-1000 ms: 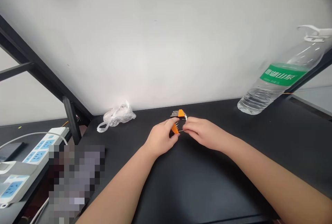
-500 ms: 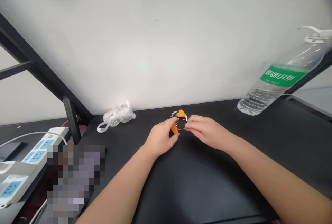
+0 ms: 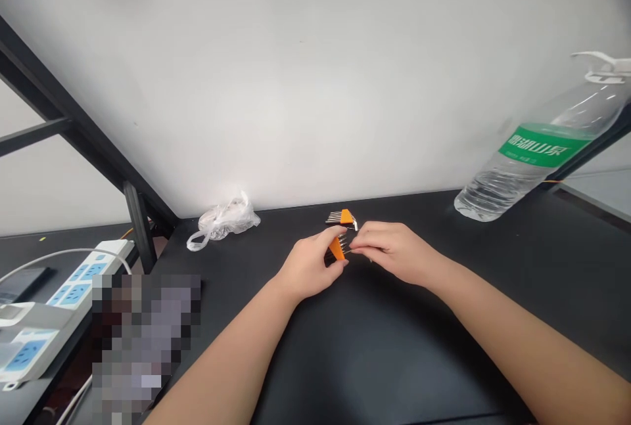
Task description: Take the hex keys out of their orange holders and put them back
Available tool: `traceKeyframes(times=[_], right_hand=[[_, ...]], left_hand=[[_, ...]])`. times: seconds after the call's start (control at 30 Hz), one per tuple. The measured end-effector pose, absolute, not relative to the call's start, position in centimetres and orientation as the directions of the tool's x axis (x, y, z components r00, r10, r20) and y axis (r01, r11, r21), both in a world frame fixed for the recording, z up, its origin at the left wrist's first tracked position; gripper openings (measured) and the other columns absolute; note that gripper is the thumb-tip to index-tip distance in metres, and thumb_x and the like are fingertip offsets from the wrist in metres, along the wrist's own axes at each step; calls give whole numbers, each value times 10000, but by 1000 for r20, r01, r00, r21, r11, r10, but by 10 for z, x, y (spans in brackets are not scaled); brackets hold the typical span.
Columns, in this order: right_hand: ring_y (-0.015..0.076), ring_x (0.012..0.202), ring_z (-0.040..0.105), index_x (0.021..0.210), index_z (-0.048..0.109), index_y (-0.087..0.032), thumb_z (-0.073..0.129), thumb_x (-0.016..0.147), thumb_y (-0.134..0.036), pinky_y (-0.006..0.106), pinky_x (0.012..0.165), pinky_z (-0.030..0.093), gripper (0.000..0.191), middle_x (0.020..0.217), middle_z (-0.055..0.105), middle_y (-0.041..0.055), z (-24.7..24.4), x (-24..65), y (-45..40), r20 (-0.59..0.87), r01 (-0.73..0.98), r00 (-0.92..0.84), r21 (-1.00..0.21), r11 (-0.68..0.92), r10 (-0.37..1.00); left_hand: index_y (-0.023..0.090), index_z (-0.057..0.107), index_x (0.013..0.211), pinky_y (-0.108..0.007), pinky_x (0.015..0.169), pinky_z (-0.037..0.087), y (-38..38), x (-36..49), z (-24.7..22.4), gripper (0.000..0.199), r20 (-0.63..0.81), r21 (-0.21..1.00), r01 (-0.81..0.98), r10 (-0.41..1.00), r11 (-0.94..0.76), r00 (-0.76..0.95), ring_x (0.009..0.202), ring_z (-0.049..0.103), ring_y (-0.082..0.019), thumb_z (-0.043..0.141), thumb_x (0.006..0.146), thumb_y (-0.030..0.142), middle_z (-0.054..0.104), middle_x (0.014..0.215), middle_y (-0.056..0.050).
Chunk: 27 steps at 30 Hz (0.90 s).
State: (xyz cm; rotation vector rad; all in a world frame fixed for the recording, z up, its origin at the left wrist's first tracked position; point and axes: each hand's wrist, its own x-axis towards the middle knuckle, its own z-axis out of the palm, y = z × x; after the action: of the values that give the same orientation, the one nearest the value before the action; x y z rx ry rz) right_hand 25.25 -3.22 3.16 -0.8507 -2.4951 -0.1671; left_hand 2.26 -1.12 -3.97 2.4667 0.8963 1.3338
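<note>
My left hand [image 3: 313, 264] grips an orange hex key holder [image 3: 337, 249] between thumb and fingers, just above the black table [image 3: 384, 346]. Several metal keys poke out of its right side. Right beside it, my right hand [image 3: 387, 247] is pinched on a thin hex key [image 3: 348, 251] at the holder's lower end; most of that key is hidden by the fingers. Behind both hands lies a second orange holder [image 3: 347, 216] with several silver hex keys in it, their long shafts pointing left.
A crumpled clear plastic bag [image 3: 224, 218] lies near the wall at the left. A large water bottle [image 3: 532, 146] with a green label stands at the back right. Beyond the black metal frame [image 3: 140, 224] is a white power strip [image 3: 81, 300] with cables.
The right hand's hex key has moved closer to the left hand's holder, and less of its shaft shows. The holder has turned slightly. The view has shifted a little.
</note>
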Motion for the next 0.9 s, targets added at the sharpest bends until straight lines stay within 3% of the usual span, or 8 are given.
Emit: traceKeyframes(times=[0.17,0.33,0.4,0.63,0.77,0.9], right_hand=[[195,892,674,1027,751,-246,495,1026,-202,338,784,540,260,1003,735,55,19,240,-24,465,578,-719,-12,816,516],[165,746,669,1057,712,-258,579,996,-257,297,682,521,147,892,742,9,14,238,-17,487,623,-586,-240,744,648],[157,713,668,1022,718,-255,568,998,-251,287,663,511,151,870,743,5,13,241,-13,499,624,-560,-272,733,662],[173,831,664,954,727,-236,533,987,-187,308,751,492,202,929,748,22,10,240,-9,521,607,-662,-50,793,539],[170,770,631,898,728,-225,578,975,-291,312,708,482,181,902,702,34,18,258,0,540,759,-557,20,651,631],[179,782,637,969,742,-237,610,954,-418,320,687,495,225,996,683,44,22,286,21,579,891,-350,-38,453,737]], left_hand=[[308,497,1437,-363,948,582,-11,25,-39,603,678,498,394,630,-772,379,1038,724,-212,697,869,292,722,1248,-10],[293,509,1409,-344,934,590,-8,25,-39,567,696,568,376,671,-732,256,1051,725,-198,690,872,290,725,1241,-10],[293,501,1415,-342,917,597,-7,24,-39,569,692,580,392,686,-714,226,1033,729,-195,689,878,299,731,1225,-9],[300,514,1426,-383,1008,568,-9,21,-38,534,739,430,448,591,-784,325,1162,683,-220,651,910,270,670,1351,-31],[291,595,1299,-359,967,572,-7,22,-40,376,745,410,440,572,-799,344,1087,681,-193,616,931,219,650,1328,-28],[282,670,1122,-328,845,582,-8,23,-41,210,723,405,452,580,-795,374,909,660,-151,542,974,208,582,1314,-42]])
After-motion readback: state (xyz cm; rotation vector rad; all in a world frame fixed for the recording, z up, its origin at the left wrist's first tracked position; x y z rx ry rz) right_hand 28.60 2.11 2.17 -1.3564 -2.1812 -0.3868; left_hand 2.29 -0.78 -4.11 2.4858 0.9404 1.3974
